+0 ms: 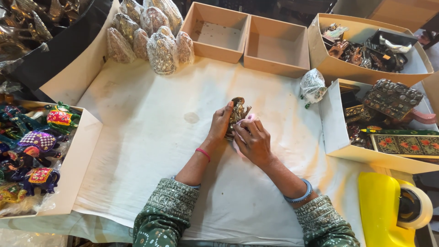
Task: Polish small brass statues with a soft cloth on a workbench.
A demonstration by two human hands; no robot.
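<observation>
Pinching a small dark-and-gold figurine (238,114) from both sides, the person's fingers close round it above the white cloth (151,137); the left hand (220,123) grips its left flank with the fingers pressed together, and the right hand (252,139) curls over its lower front, where a pale pinkish scrap (249,118), perhaps cloth or film, shows under the fingertips; the step in hand looks like wiping or wrapping the piece, and a next move would call for a steady hold with the left hand while the right works round the raised detail; outward from the hands, 1 wrapped bundle (313,85) in clear film lies to the right on the cloth; 2 empty tan boxes (249,39) sit side by side at the far edge; a cluster of film-wrapped figurines (151,34) stands at the far left; a cream carton (366,50) of dark ornaments and a white box (336,132) of decorated cases sit at the right; painted elephants (36,151) fill a tray at the left; a yellow tape dispenser (388,210) rests at the near right corner.
</observation>
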